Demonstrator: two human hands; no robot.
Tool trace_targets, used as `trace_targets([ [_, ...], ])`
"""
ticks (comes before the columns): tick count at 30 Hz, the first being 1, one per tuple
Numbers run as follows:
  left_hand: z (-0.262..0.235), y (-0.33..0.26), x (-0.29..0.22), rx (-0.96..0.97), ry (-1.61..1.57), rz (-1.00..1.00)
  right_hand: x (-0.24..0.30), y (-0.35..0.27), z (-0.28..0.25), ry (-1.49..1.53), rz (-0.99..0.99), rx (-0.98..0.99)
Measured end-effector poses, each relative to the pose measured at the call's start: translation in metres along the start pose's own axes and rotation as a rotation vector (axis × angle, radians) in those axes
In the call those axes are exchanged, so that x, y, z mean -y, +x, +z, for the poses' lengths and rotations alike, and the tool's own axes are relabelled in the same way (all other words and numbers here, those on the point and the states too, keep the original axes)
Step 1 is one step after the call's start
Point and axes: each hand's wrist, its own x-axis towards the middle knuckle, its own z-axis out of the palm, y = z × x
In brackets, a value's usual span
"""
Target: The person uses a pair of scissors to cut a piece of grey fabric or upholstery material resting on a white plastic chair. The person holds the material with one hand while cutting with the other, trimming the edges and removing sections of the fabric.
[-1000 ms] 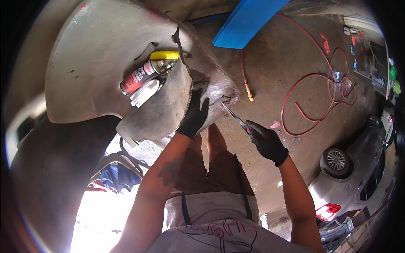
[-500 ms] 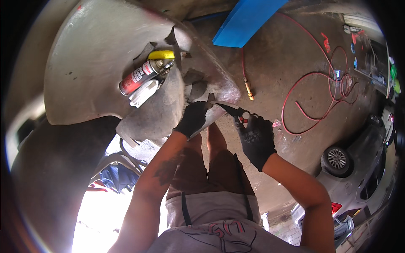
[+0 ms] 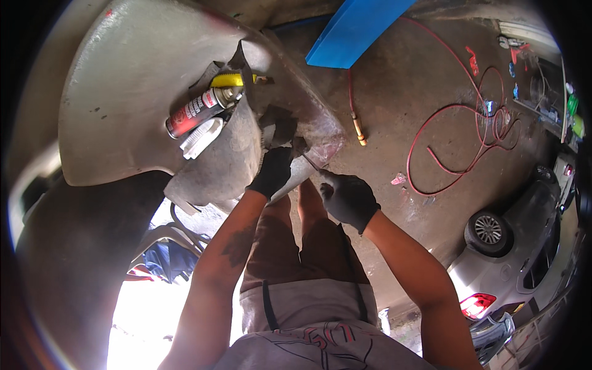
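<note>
Small dark scrap (image 3: 300,145) at fingertips of left hand (image 3: 271,172). Larger dark patch (image 3: 281,125), angular, just beyond that hand. Slim tool (image 3: 312,163) slants from grip of right hand (image 3: 351,200), tip toward left hand.

Wide fisheye, worn on the head, left one of a side-by-side pair. Faces steeply down; upright, unmirrored. Wearer's grey printed cloth shirt (image 3: 259,357) closest, at lower edge. Black-gloved left hand (image 3: 273,171) and black-gloved right hand (image 3: 349,202) near, about mid-frame. Broad curved dull-grey panel (image 3: 142,105) fills upper left, also near. Brownish concrete floor (image 3: 382,123) lies farther below; silver-grey car (image 3: 518,253) well off, bent along right rim.
</note>
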Motion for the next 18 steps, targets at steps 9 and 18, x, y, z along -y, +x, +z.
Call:
trace_targets([
  [9, -0.003, 0.000, -0.006, -0.065, -0.022, 0.070, -0.049, -0.034, -0.003, 1.639, 0.685, 0.378],
  [18, -0.005, 0.005, -0.015, 0.032, -0.021, 0.029, -0.037, -0.051, 0.011, 2.143, 0.756, 0.342],
])
